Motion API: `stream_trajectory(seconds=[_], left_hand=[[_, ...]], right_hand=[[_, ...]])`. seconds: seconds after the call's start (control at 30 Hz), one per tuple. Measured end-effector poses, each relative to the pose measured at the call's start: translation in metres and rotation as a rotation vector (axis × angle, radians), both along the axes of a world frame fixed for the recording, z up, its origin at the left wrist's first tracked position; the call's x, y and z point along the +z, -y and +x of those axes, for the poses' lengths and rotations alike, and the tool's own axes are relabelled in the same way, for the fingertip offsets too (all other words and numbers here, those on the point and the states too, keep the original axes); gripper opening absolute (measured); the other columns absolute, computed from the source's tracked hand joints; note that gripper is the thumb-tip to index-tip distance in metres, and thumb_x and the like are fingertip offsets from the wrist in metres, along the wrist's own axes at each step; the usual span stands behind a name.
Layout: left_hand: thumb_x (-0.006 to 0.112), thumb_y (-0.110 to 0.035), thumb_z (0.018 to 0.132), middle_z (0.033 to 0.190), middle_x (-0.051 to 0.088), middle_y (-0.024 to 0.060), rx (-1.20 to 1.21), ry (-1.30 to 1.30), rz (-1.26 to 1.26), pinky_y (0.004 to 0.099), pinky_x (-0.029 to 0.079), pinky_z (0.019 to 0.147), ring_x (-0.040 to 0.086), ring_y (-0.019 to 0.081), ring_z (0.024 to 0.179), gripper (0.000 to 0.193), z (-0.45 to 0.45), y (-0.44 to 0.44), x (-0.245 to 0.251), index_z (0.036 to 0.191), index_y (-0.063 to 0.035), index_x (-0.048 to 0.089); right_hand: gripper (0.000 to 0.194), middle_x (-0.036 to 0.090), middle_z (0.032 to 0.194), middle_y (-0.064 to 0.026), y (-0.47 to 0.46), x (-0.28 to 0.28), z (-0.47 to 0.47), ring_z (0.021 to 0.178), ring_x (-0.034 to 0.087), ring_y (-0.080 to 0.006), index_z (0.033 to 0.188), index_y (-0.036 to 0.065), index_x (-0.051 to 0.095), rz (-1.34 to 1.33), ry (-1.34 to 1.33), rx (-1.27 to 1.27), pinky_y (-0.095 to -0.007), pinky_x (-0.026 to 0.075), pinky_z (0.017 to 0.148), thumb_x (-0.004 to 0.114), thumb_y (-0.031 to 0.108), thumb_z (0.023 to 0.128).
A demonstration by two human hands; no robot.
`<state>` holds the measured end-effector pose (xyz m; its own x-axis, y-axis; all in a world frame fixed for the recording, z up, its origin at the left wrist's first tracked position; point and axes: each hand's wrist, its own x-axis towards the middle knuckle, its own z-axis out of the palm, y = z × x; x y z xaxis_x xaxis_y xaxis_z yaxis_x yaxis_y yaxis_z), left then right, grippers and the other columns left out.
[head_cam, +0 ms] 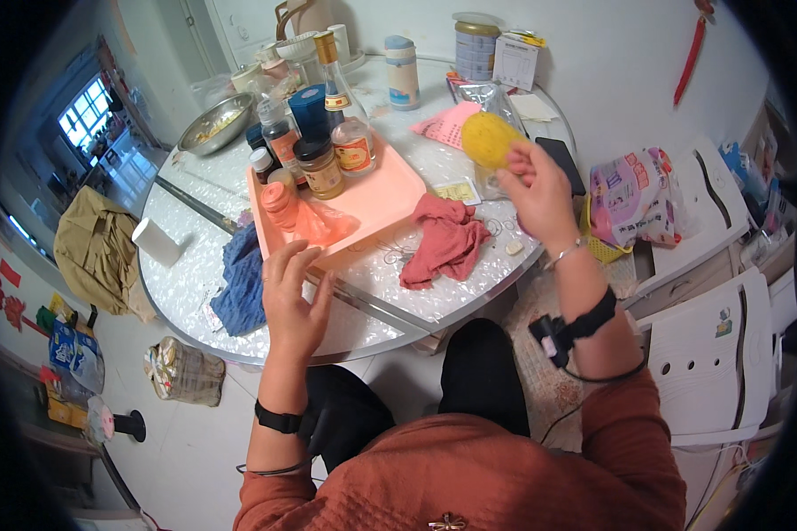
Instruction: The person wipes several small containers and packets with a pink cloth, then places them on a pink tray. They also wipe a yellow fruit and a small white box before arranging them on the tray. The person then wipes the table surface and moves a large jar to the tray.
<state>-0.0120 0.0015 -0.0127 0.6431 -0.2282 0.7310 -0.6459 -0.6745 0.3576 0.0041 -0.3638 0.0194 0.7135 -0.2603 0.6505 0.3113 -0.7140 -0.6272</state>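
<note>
My right hand (538,192) grips a yellow oval object (488,141), possibly a fruit, above the right part of the table. Beneath and behind it lie a pink printed packet (438,126) and a silvery bag. My left hand (295,292) holds nothing, its fingers apart, at the near left corner of a pink tray (392,172). On that tray stand a honey-coloured jar (320,174), a clear labelled jar (354,151), a tall glass bottle, other bottles and an orange plastic bag (322,224). A red cloth (442,242) lies between my hands; a blue cloth (242,282) is beside my left hand.
A white cup (156,242) lies at the table's left, a metal bowl (217,124) farther back. At the back stand a flask (402,73), a tin (476,50) and a white box (516,63). White chairs (704,358) are at the right, one bearing a packaged bag (631,196).
</note>
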Motion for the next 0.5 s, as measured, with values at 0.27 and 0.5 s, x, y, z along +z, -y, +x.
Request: stream_trajectory(seconds=[0.27,0.5], left_hand=[[0.077,-0.012,0.079,0.116,0.063,0.0152,0.056,-0.06,0.131,0.0447,0.043,0.101,0.057,0.0365,0.112,0.044,0.003,-0.013,-0.019,0.12,-0.0042,0.063],[0.078,-0.014,0.077,0.111,0.063,0.0144,0.061,-0.068,0.137,0.0448,0.041,0.1,0.056,0.036,0.109,0.045,0.006,-0.012,-0.018,0.118,-0.0048,0.061]], right_hand=[[0.091,0.055,0.143,-0.0204,0.05,0.017,0.066,0.129,0.056,-0.0365,0.149,0.002,0.042,-0.47,-0.451,-0.267,-0.043,0.047,0.107,0.081,0.04,0.076],[0.112,0.052,0.146,-0.0224,0.058,0.005,0.108,0.131,0.055,-0.0375,0.155,0.006,0.033,-0.547,-0.611,-0.217,-0.044,0.047,0.107,0.087,0.049,0.066]])
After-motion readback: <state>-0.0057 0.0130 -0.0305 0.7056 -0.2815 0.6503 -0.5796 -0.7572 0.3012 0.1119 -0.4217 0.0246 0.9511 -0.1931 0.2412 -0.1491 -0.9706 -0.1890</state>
